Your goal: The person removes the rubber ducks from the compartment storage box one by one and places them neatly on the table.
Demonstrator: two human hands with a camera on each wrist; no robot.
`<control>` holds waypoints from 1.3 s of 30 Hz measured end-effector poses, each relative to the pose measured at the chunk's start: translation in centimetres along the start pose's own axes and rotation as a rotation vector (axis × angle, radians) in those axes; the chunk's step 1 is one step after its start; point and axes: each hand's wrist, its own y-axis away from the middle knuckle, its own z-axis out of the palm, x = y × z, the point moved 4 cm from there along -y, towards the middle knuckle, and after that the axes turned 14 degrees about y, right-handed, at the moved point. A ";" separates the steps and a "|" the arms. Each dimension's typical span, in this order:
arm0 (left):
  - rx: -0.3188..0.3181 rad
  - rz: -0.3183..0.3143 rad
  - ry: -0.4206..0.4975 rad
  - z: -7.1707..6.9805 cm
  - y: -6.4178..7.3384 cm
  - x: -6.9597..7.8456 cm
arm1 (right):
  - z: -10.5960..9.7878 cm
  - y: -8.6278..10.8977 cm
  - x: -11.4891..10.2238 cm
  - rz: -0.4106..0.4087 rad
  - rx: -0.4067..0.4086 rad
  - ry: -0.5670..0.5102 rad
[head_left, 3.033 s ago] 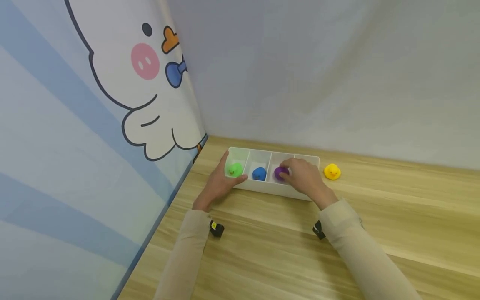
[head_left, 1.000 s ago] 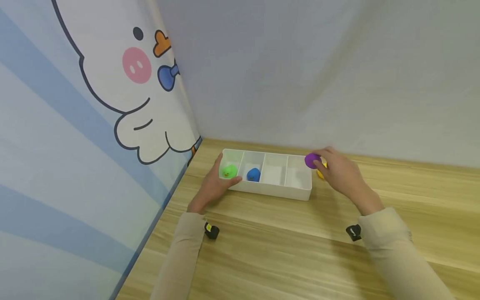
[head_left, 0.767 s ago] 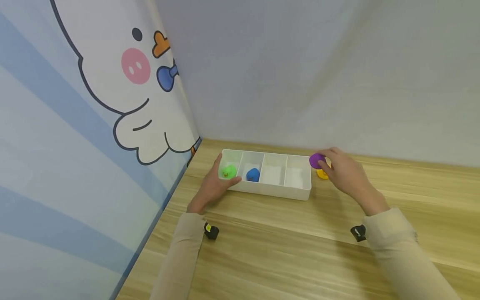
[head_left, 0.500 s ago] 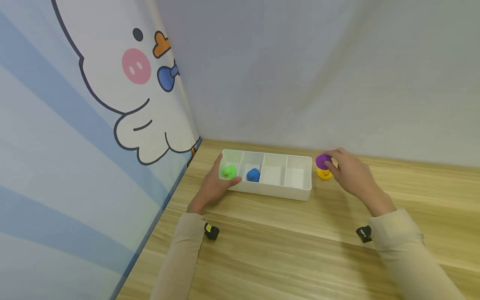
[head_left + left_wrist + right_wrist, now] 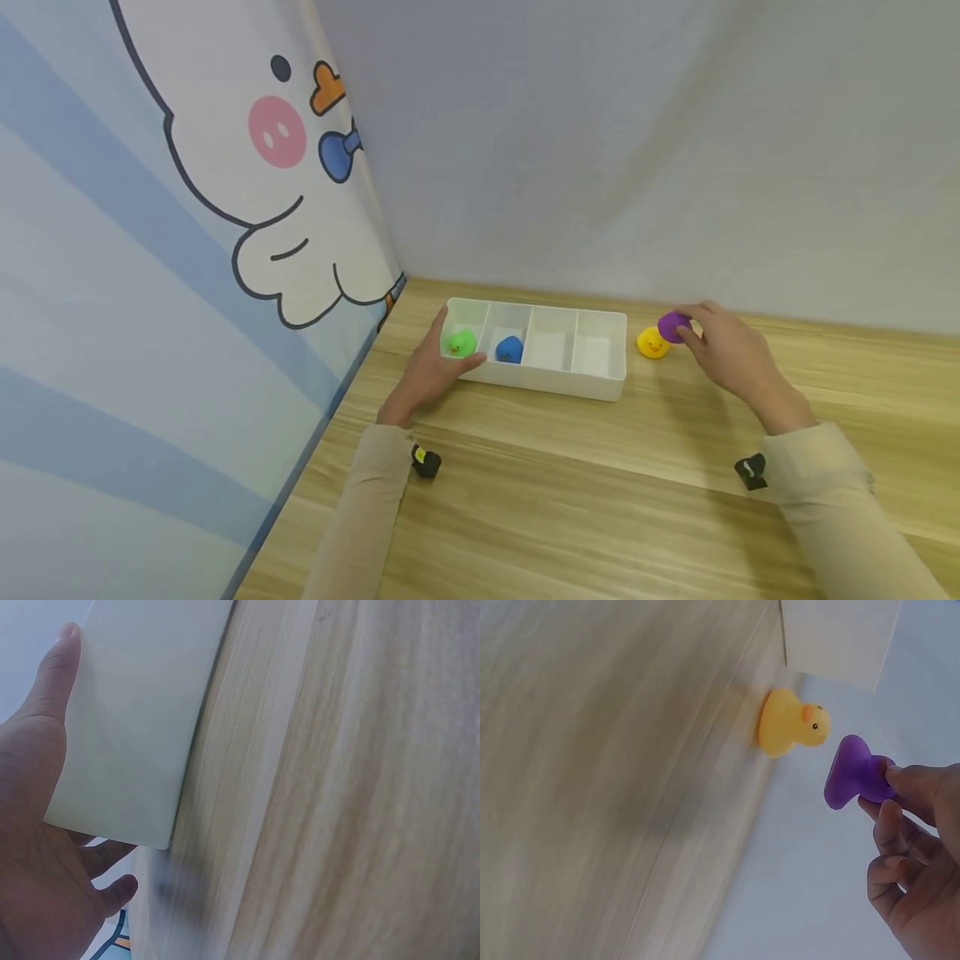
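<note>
A white box [image 5: 551, 381] with a row of compartments stands on the table. My left hand [image 5: 431, 367] grips its left end, the thumb along the front side and the fingers at the end wall, as the left wrist view also shows. Inside, a green rubber duck [image 5: 462, 342] sits in the leftmost compartment and a blue rubber duck [image 5: 510, 349] in the one beside it. My right hand [image 5: 731, 354] pinches a purple rubber duck [image 5: 851, 776] by its head, above the tabletop. Just left of it, a yellow rubber duck [image 5: 653, 342] sits on the table, apart from the box.
The wooden table [image 5: 570, 500] meets a pale grey cloth wall [image 5: 637, 167] close behind the box. On the left hangs a blue and white curtain [image 5: 187, 350] with a cartoon figure. Black wrist cameras sit below both hands.
My right hand has lifted the purple duck out of the third compartment and carried it right, past the yellow duck. My left hand has stayed on the box.
</note>
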 end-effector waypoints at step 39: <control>0.017 0.000 0.020 -0.1 0.1 0.2 | 2.9 0.1 3.7 0.033 -0.126 0.010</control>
